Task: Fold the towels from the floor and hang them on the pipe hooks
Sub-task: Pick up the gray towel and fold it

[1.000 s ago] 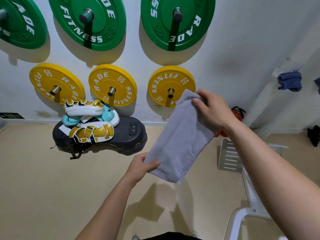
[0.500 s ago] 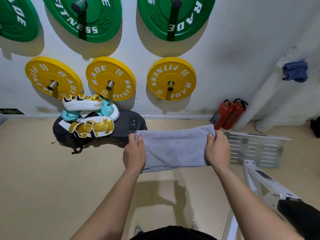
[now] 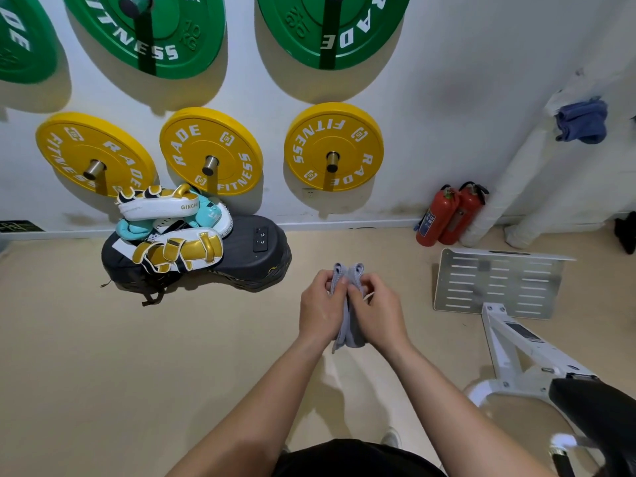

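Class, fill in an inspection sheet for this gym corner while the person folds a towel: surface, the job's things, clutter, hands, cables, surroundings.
Surface: beige floor, bare under the hands.
Job's things: grey towel pressed together between both hands; blue towel hanging on the white pipe.
Clutter: boxing pads piled on a black pad; metal plate on the floor.
Hands: left hand and right hand both grip the grey towel.
Cables: nothing seen.
Surroundings: yellow weight plates, green weight plates, fire extinguishers.
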The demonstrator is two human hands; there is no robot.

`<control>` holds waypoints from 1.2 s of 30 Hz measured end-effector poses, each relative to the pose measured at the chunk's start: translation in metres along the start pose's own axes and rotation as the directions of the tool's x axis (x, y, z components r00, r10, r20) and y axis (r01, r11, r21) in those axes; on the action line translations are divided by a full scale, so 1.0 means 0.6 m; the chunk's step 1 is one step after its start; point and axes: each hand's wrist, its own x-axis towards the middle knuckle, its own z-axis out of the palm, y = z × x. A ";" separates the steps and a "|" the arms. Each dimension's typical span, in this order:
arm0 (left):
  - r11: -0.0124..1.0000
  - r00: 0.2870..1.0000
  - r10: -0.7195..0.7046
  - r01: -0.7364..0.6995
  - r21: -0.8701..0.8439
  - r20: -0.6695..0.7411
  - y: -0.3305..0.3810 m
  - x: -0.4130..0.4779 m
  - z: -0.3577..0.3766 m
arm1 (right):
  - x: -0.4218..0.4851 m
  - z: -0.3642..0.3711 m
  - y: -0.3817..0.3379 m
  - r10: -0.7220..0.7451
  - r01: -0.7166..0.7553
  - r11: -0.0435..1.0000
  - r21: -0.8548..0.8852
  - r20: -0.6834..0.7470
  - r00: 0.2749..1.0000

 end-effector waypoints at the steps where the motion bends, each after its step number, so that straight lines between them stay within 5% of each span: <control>1: 1.000 1.000 0.008 -0.008 -0.001 0.000 0.000 0.000 0.000 | 0.000 -0.001 0.000 0.007 -0.007 1.000 0.020 0.005 1.000; 13: 0.999 0.998 0.051 -0.051 -0.015 0.026 0.019 0.006 0.013 | 0.006 -0.040 0.018 -0.090 0.089 0.991 0.097 0.001 0.996; 21: 0.992 0.991 -0.004 0.021 -0.127 0.133 0.034 0.023 0.020 | 0.008 -0.074 0.028 -0.160 0.144 0.987 0.074 0.291 0.943; 26: 0.993 0.980 0.075 -0.057 -0.102 0.186 0.047 0.038 0.006 | 0.024 -0.112 0.041 -0.107 0.107 0.994 -0.014 -0.081 0.991; 32: 0.975 0.903 0.222 -0.206 -0.083 0.368 0.082 0.040 -0.004 | 0.064 -0.161 0.046 -0.099 0.148 0.984 -0.102 0.378 0.921; 36: 0.979 0.949 0.197 -0.205 0.008 0.247 0.072 0.062 0.001 | 0.076 -0.181 0.053 -0.073 0.116 0.987 -0.110 0.341 0.937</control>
